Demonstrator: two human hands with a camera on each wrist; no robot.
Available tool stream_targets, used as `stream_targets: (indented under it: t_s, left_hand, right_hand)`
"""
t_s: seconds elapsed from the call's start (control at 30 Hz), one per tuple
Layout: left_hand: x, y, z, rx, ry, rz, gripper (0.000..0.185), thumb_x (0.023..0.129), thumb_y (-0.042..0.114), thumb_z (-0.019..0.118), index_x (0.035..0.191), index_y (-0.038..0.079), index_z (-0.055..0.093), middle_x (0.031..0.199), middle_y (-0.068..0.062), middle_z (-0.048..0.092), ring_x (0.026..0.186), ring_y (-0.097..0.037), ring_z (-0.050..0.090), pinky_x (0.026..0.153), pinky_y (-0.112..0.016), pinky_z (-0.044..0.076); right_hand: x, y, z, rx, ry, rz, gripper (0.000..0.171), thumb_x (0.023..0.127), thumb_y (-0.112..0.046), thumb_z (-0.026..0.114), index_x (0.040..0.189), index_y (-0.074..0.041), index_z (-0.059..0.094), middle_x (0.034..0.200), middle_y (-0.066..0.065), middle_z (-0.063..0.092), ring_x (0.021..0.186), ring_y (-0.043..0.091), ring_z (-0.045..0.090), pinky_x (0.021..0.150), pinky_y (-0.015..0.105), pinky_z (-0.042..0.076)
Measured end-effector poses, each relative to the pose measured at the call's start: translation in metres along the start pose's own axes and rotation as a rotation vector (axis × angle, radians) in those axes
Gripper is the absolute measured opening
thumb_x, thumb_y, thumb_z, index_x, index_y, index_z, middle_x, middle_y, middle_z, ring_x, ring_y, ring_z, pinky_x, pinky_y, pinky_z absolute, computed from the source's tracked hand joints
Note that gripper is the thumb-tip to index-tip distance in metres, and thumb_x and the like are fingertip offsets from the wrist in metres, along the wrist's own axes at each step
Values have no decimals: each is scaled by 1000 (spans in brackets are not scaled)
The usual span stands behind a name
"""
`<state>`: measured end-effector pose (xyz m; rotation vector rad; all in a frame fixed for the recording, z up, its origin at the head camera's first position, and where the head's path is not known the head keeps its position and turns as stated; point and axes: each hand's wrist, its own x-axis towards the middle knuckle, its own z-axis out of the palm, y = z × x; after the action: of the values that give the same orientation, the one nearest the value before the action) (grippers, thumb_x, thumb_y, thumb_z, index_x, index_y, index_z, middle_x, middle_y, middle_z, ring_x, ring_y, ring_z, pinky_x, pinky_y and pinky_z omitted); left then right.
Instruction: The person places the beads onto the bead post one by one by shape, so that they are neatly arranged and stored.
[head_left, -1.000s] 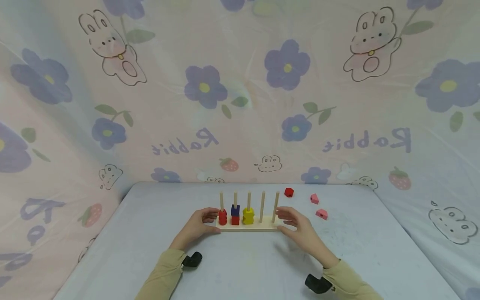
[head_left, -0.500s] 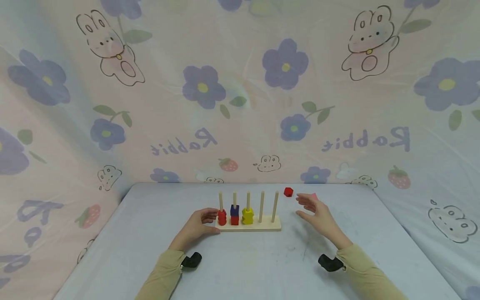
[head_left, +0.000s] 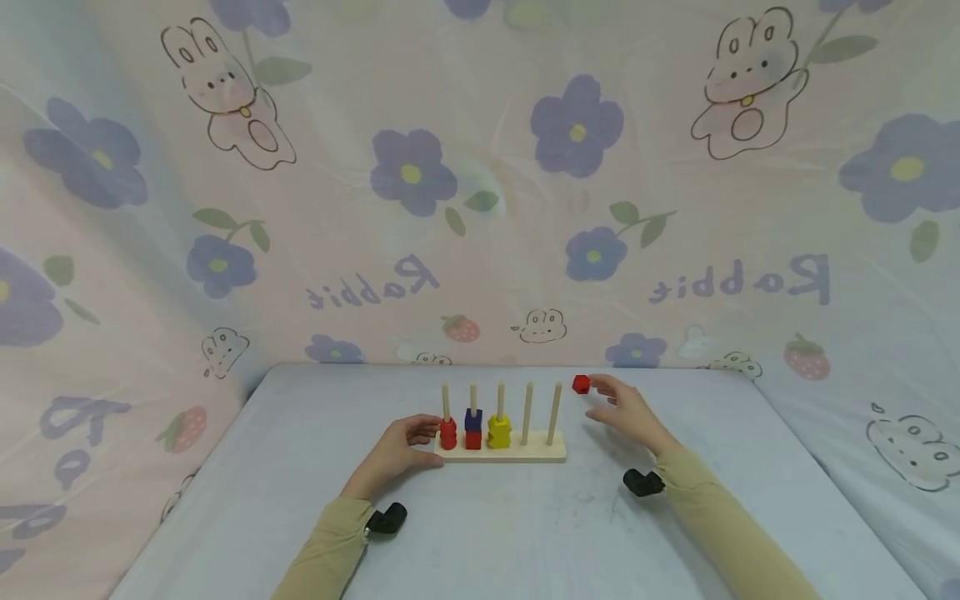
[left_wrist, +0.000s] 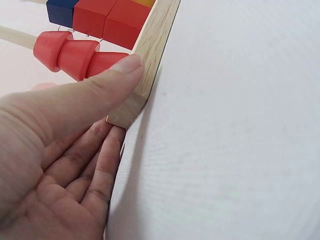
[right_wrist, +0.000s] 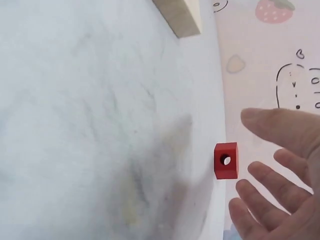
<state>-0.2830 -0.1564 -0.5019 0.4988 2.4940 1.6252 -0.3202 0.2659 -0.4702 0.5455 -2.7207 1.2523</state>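
Note:
My left hand [head_left: 399, 452] holds the left end of a wooden peg board [head_left: 536, 456]; in the left wrist view the thumb [left_wrist: 95, 95] lies on its edge with the fingers at its end. Red stacked beads [head_left: 447, 436] sit on the first peg. A dark blue block [head_left: 473, 418] tops red on the second, and yellow pieces [head_left: 498, 432] fill the third's lower part. The two right pegs are bare. My right hand [head_left: 628, 414] hovers with spread fingers beside a loose red block [head_left: 581, 384]. The right wrist view shows that red block [right_wrist: 227, 173] with a hole, apart from the fingers.
A white-covered table [head_left: 495, 533] bears everything. A patterned cloth [head_left: 495, 233] hangs behind its far edge. Black wrist cameras [head_left: 387, 519] stick out from both sleeves. The loose pink blocks are hidden behind the right hand and forearm.
My right hand has let go of the board's right end, moved right, then far left toward the red block. The left hand stays on the board.

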Motion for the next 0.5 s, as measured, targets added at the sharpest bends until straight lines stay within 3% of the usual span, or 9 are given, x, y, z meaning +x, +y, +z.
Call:
stream_targets:
  t_s: [0.5]
  left_hand:
    - [0, -1, 0, 22, -15, -5, 66, 70, 10, 85, 128, 3, 56, 119, -9, 60, 106, -24, 59, 94, -37, 48]
  right_hand:
    - [33, 20, 11, -26, -45, 24, 63, 85, 0, 68, 140, 9, 37, 139, 31, 40, 125, 47, 40, 101, 56, 37]
